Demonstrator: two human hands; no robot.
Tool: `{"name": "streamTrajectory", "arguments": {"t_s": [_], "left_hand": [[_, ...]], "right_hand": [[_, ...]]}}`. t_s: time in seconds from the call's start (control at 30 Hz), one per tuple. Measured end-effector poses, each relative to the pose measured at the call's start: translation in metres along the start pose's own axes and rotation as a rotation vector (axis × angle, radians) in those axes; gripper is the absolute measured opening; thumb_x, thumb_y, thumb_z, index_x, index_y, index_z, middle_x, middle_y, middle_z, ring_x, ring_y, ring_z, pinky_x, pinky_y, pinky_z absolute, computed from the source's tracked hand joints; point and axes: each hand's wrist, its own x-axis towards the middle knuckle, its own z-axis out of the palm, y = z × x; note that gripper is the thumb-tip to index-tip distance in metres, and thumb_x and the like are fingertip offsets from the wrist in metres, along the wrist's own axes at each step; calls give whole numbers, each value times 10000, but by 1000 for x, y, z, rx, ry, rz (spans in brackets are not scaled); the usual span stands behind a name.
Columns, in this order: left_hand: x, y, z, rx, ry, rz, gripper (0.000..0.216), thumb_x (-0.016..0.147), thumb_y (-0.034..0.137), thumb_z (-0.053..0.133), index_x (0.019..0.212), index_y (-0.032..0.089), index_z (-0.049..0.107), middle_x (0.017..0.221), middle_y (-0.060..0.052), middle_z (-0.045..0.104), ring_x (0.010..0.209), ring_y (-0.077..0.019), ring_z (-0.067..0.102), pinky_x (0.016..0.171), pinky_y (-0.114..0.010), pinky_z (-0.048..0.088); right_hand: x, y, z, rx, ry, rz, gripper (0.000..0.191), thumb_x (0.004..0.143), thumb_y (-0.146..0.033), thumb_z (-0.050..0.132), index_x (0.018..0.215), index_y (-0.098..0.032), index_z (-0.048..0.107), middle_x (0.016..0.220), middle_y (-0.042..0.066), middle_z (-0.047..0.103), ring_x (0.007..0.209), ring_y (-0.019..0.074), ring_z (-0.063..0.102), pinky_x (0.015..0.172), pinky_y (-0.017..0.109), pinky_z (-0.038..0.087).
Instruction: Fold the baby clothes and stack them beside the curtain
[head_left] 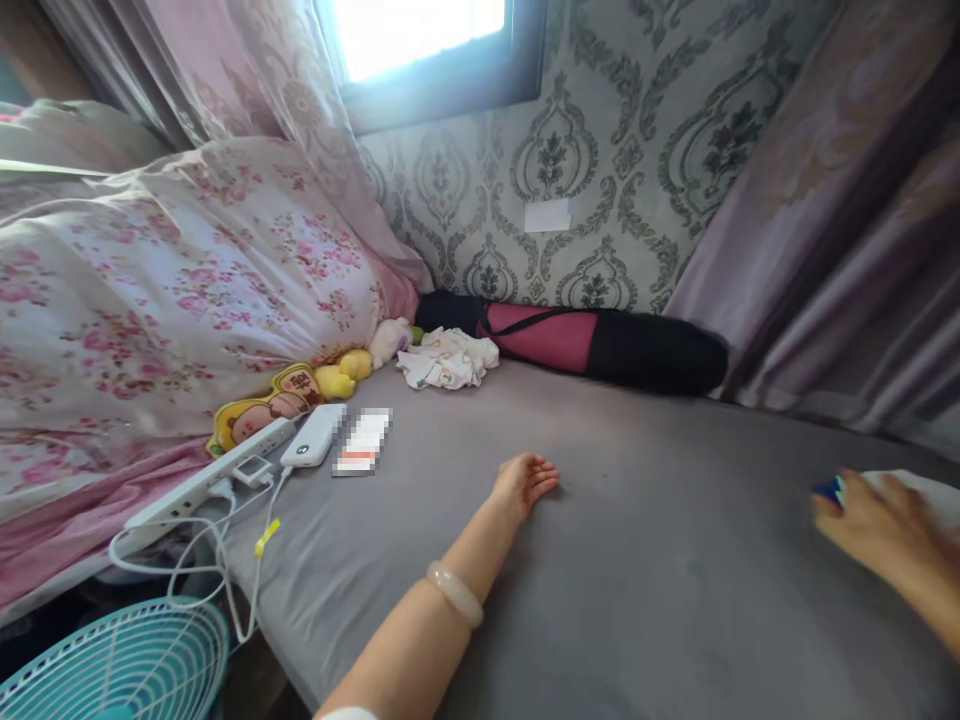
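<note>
My left hand (525,482) rests on its side on the grey bed sheet (645,580), fingers stretched out and nothing in them. A pale bangle (454,594) circles that forearm. At the far right, my right hand (881,520) is closed over a white thing with a blue end (926,492). Motion blur and the frame edge hide what kind of thing it is. To the left of my left hand lie a pixelated flat item (363,442) and a white power bank (316,437) with a cable plugged in.
A white power strip (202,475) with cables runs along the bed's left edge, beside yellow plush toys (337,378). Crumpled white cloth (450,358) and a long black-and-maroon bag (555,340) lie by the wall. A teal fan (112,665) stands at lower left.
</note>
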Motion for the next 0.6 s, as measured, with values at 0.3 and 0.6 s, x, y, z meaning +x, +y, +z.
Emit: {"name": "streamTrajectory", "arguments": {"t_s": [0.3,0.6], "left_hand": [[25,33,-3,448,41,31,102,833,96,513,908,69,576,640,-78,617,544,-169,639,618,-302,526],[64,128,-71,960,356,517,210,722,22,566,896,134,602,916,-115,651,1022,-249,599,885,-335,449]], "right_hand": [[-85,-190,46,76,-437,-339,635,931,-474,245,1431,-129,432,1520,183,341,1395,332,319,1077,593,282],[-108,-209,50,1,-288,-451,592,961,-453,213,1412,-163,463,1507,148,381,1390,317,321,1093,568,247]]}}
